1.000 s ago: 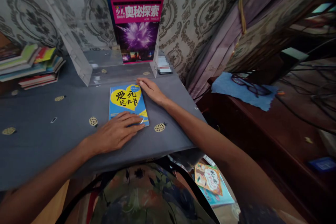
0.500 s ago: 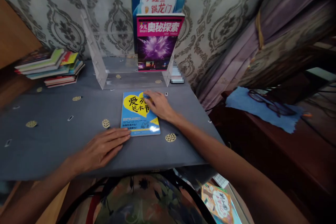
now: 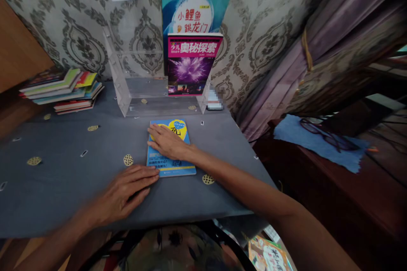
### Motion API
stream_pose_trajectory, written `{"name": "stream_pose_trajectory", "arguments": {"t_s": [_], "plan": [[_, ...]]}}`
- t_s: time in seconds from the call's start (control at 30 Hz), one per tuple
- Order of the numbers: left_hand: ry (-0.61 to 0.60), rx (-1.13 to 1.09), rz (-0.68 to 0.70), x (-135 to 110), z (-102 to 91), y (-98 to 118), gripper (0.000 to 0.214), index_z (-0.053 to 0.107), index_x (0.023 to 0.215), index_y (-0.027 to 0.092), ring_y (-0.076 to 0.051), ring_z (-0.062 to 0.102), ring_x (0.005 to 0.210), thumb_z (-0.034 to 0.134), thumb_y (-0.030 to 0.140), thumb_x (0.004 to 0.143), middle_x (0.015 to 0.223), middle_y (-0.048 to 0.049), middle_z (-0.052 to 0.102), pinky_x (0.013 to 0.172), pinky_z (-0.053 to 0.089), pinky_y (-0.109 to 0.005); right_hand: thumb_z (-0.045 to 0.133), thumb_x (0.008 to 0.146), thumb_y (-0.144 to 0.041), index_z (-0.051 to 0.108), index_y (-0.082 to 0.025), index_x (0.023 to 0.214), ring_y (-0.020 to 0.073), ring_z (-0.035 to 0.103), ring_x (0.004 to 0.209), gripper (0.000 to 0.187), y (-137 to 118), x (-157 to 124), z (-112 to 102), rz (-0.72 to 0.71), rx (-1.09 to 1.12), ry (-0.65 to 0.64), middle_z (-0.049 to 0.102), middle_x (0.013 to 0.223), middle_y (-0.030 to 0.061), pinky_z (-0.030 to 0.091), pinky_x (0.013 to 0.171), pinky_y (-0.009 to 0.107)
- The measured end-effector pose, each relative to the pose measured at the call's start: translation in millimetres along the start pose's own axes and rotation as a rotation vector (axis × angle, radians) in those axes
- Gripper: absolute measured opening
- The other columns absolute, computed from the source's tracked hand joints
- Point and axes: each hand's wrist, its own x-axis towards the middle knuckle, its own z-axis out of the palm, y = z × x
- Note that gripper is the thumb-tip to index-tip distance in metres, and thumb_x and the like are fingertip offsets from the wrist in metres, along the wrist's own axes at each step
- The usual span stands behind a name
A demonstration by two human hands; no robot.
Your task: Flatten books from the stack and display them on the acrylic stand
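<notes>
A blue book with a yellow heart on its cover (image 3: pixel 173 165) lies flat on the grey tablecloth (image 3: pixel 63 178). My right hand (image 3: pixel 167 142) rests flat on the middle of the cover, fingers stretched out to the left. My left hand (image 3: pixel 127 186) lies flat on the cloth, its fingertips touching the book's lower left corner. Behind the book stands a clear acrylic stand (image 3: pixel 127 93) holding an upright magenta book (image 3: pixel 192 65) at its right end.
A stack of colourful books (image 3: pixel 63 91) sits at the back left. A tall teal book (image 3: pixel 197 4) leans on the wall behind the stand. Right of the table are a purple curtain (image 3: pixel 302 51) and a dark wooden surface with a blue cloth (image 3: pixel 318 142) and glasses.
My right hand slid from the book's top right corner onto the middle of the cover. My left hand drew off the cover to its lower left corner. The view tilted up.
</notes>
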Motion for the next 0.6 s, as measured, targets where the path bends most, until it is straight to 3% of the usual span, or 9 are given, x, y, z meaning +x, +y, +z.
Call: {"name": "stream_pose_trajectory", "arguments": {"t_s": [0.2, 0.37, 0.6], "plan": [[0.006, -0.004, 0.009, -0.8, -0.8, -0.1, 0.048, 0.052, 0.145, 0.029, -0.021, 0.062, 0.125, 0.049, 0.017, 0.098, 0.137, -0.0073, 0.065, 0.105, 0.054, -0.047, 0.043, 0.102, -0.043, 0.047, -0.013, 0.146, 0.0319, 0.035, 0.149, 0.053, 43.4, -27.7, -18.0, 0.177, 0.027, 0.072, 0.044, 0.155, 0.0189, 0.03, 0.122, 0.056], [-0.006, 0.018, 0.001, -1.5, 0.2, -1.1, 0.047, 0.053, 0.143, 0.028, -0.022, 0.061, 0.126, 0.049, 0.016, 0.098, 0.137, -0.008, 0.065, 0.105, 0.054, -0.049, 0.042, 0.101, -0.048, 0.05, -0.023, 0.146, 0.0283, 0.034, 0.149, 0.052, 71.5, -50.3, -29.4, 0.181, 0.169, 0.139, 0.048, 0.154, 0.0102, 0.031, 0.123, 0.055], [0.001, -0.004, -0.002, -1.4, 0.0, -1.4, 0.045, 0.054, 0.142, 0.027, -0.022, 0.062, 0.125, 0.049, 0.016, 0.098, 0.137, -0.0081, 0.065, 0.105, 0.053, -0.05, 0.036, 0.104, -0.042, 0.043, -0.03, 0.151, 0.0269, 0.038, 0.147, 0.049, 62.5, -73.0, -35.0, 0.184, 0.248, 0.124, 0.047, 0.156, 0.0034, 0.028, 0.123, 0.057]]}}
